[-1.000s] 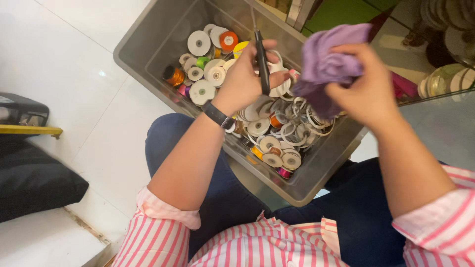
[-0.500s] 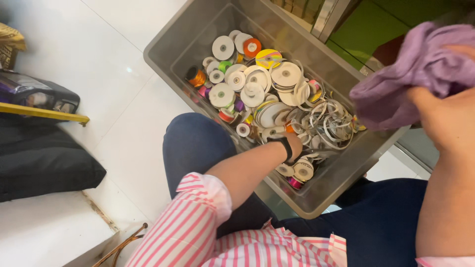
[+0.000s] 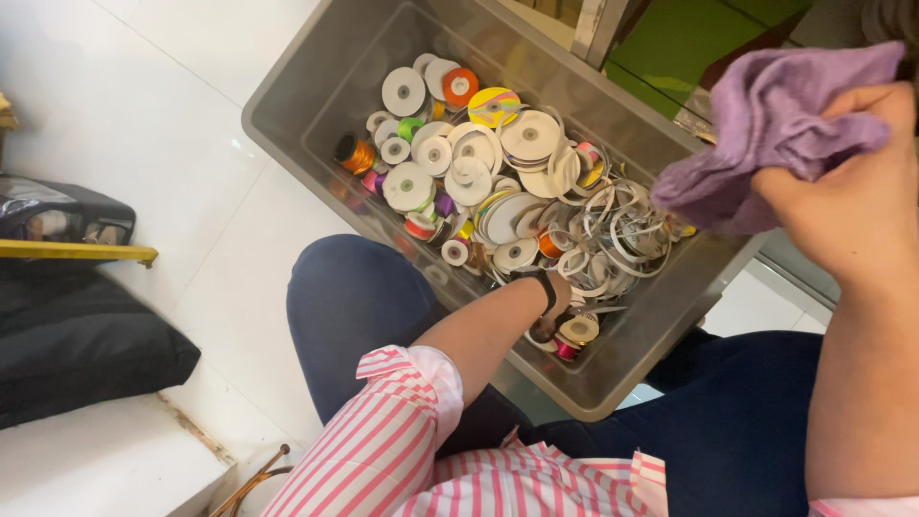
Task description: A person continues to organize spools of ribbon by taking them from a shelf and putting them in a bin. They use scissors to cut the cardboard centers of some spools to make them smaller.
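left hand (image 3: 558, 304) half-hidden among ribbon spools (image 3: 479, 172), right hand (image 3: 847, 196) gripping purple cloth (image 3: 766, 134)

You sit over a glossy white tiled floor (image 3: 163, 144) under bright, even light. At your left, a black padded cushion (image 3: 77, 345) lies beside a thin yellow bar (image 3: 77, 252), and a flat green panel (image 3: 684, 43) stands at the top.

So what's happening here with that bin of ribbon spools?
A person in a pink striped shirt sits over a grey plastic bin full of ribbon spools. Their left hand reaches down into the near end of the bin among the spools; whether it grips anything is hidden. Their right hand holds a bunched purple cloth above the bin's far side.
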